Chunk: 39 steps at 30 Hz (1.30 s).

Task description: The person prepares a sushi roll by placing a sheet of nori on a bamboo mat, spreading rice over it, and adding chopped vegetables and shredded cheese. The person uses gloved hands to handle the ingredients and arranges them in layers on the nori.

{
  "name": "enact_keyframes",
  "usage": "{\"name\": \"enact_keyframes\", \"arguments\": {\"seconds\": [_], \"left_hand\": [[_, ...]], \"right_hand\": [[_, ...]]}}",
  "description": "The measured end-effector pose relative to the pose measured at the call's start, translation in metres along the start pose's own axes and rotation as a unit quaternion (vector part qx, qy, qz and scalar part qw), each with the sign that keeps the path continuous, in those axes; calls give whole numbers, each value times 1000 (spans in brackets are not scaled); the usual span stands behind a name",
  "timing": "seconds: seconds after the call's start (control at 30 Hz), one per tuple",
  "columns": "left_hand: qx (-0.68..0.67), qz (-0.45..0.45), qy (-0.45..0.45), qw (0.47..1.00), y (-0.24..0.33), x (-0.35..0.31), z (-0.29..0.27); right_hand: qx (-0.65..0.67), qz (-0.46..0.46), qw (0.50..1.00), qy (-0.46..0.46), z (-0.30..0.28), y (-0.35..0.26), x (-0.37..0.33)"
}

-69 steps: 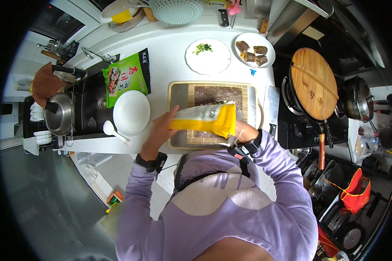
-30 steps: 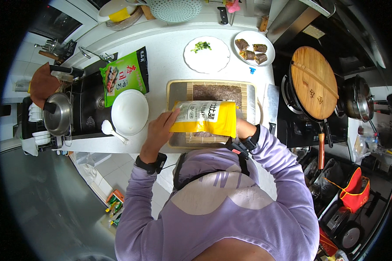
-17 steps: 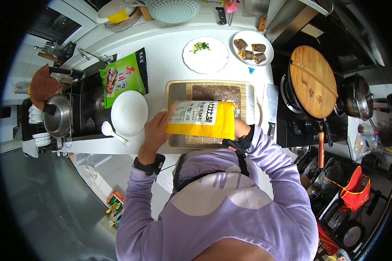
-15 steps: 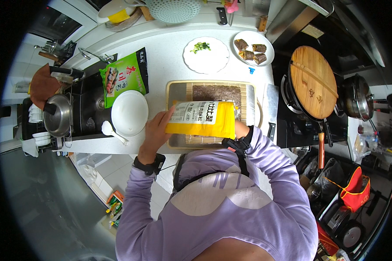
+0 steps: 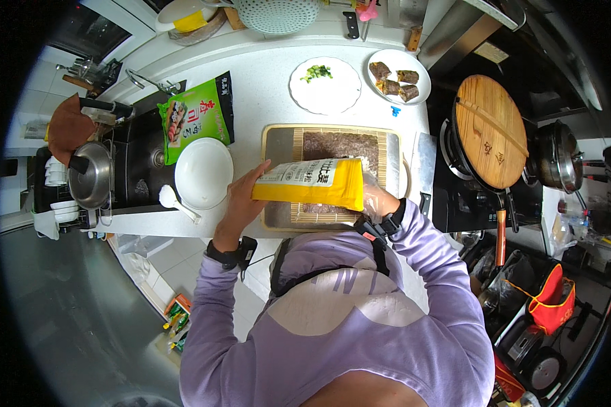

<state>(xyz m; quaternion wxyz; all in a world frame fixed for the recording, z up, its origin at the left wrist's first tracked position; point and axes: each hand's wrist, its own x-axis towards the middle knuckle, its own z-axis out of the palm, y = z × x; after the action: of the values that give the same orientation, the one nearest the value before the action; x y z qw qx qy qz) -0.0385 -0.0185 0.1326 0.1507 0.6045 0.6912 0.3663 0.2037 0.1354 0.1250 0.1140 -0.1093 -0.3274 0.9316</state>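
- Yellow and white, the flat pouch hangs tilted over the bamboo rolling mat, which carries a dark sheet on a wooden board.
- From where I watch, my left hand clasps the pouch's left end, fingers curled round its edge; I judge that firm seam the best hold.
- My right hand, in a clear glove, sits at the pouch's right end; I cannot tell whether it grips or goes inside.
- The pouch looks light, thin and crinkly, likely slippery against the glove, and would sag if held by one corner.
- Hidden: the pouch's opening, its contents, and the near half of the mat.
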Motion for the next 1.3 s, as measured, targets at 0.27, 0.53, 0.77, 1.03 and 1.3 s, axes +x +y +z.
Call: {"name": "enact_keyframes", "arguments": {"seconds": [0.27, 0.53, 0.77, 1.03, 1.3], "left_hand": [[-35, -47, 13, 998, -9, -8, -6], [-102, -134, 49, 985, -27, -16, -5], [-106, -135, 47, 984, -31, -20, -7], [-118, -198, 75, 970, -44, -19, -16], [-163, -196, 310, 916, -84, 23, -18]], "right_hand": [[-115, 104, 988, 14, 3, -33, 6], [-143, 90, 979, 110, 17, -76, -19], [-167, 78, 948, 260, 7, -78, -33], [-164, 63, 957, 230, 7, -97, -48], [-204, 57, 938, 274, -25, -67, -57]]}}
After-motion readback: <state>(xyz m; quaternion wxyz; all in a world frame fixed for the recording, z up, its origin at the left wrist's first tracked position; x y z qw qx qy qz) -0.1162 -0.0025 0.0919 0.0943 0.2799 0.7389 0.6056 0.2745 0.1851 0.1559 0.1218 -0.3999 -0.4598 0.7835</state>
